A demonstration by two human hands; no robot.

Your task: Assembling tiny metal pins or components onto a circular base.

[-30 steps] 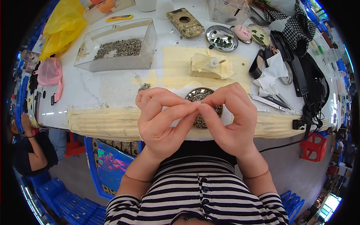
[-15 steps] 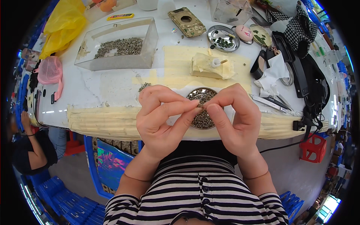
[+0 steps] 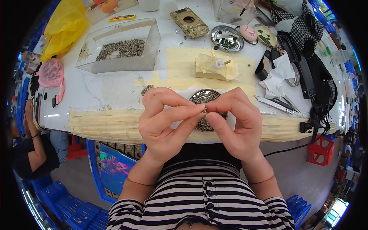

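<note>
While the left hand (image 3: 165, 122) and the right hand (image 3: 234, 122) are meeting just above the near edge of the white worktop (image 3: 96, 92), both are pinching one tiny metal piece (image 3: 204, 111) between thumb and forefinger tips. Each grip is clenching on that piece from its own side, and the remaining fingers are curling loosely over it. What the piece is exactly is too small to tell.

Directly behind the fingertips, a round metal dish (image 3: 207, 115) full of small grey-brown bits is sitting on the worktop, partly hiding behind the hands. Pale yellow tape (image 3: 107, 124) is covering the near edge of the worktop in overlapping strips, and more of it is lying in a patch farther back.

On that patch, a lump of taped material (image 3: 214, 69) with a small white cap is resting. To the far left, a clear plastic box (image 3: 119, 48) is holding a scatter of the same grey bits. A second, shinier round tray (image 3: 227, 38) with dark green pieces is standing at the back, near a pink oval object (image 3: 251, 32). Tweezers (image 3: 274, 103) are lying to the right, just below a crumpled white cloth (image 3: 280, 73). A yellow bag (image 3: 63, 28) is lying at the far left corner. Another person's arm (image 3: 32, 130) is showing beyond the left edge.
</note>
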